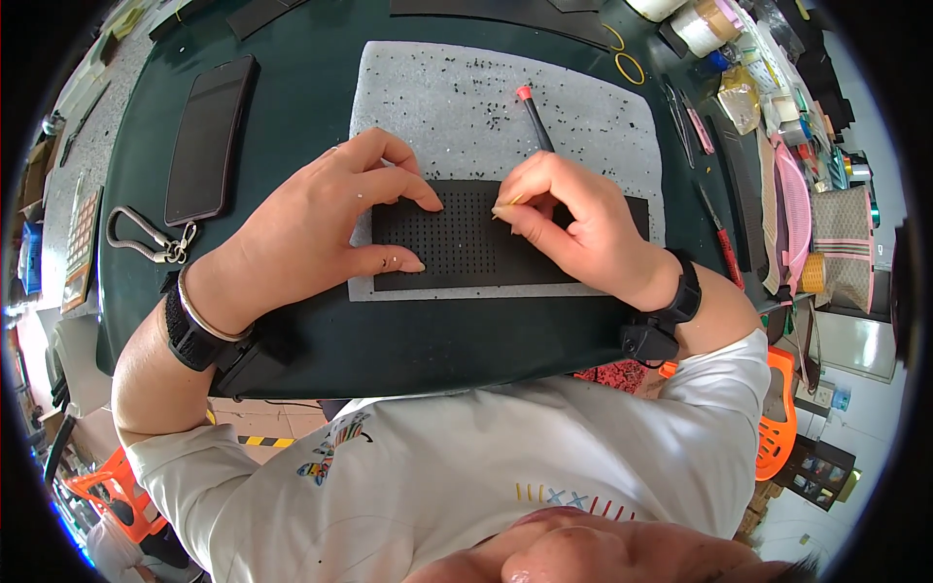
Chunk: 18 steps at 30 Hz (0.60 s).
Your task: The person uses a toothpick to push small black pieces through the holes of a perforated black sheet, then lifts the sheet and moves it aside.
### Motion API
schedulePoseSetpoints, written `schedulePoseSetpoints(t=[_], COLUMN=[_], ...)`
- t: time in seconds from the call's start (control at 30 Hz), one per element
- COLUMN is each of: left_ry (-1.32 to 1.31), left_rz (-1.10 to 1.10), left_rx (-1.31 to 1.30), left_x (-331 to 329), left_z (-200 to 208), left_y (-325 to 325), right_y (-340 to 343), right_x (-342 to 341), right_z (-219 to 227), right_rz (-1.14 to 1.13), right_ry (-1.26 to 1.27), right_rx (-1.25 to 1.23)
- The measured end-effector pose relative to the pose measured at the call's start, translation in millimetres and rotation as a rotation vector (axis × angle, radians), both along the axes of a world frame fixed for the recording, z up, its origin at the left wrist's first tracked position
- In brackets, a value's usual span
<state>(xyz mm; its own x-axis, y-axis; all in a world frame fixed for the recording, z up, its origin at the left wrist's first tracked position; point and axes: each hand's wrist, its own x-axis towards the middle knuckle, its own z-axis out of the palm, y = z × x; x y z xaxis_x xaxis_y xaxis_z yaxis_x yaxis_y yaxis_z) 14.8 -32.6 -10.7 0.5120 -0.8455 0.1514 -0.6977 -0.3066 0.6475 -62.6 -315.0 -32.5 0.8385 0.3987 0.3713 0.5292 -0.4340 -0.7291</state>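
Note:
A black sheet (428, 279) with rows of small holes lies on a white foam sheet (408, 87). My left hand (311, 214) rests on its left part, thumb and fingers apart, touching the surface. Over the middle of the black sheet, my right hand (583, 219) is closed in a pinch on a thin yellowish piece (513, 200), too small to name. A slim black tool with a red end cap (536, 123) juts out beyond the right hand. Its lower end is hidden, and I cannot tell whether it lies down or is tucked in the palm.
Many tiny black bits (486, 107) are scattered over the foam. A phone (209, 141) and a grey cord loop with a clasp (146, 238) lie left. Tweezers (678, 121), a red-handled tool (724, 248) and yellow rings (629, 68) lie right, near a cluttered shelf edge.

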Motion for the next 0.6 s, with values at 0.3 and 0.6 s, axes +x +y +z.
schedulePoseSetpoints(t=[0.3, 0.6], left_ry=[-0.003, -0.004], left_rz=[-0.003, -0.002], left_rx=[-0.001, 0.003], left_x=[0.7, 0.4], left_z=[-0.5, -0.2], left_y=[0.1, 0.2], right_y=[-2.0, -1.2], right_x=[3.2, 5.4], right_z=[-1.0, -0.4], right_rz=[-0.025, -0.059], right_ry=[0.023, 0.047], right_rx=[-0.038, -0.033])
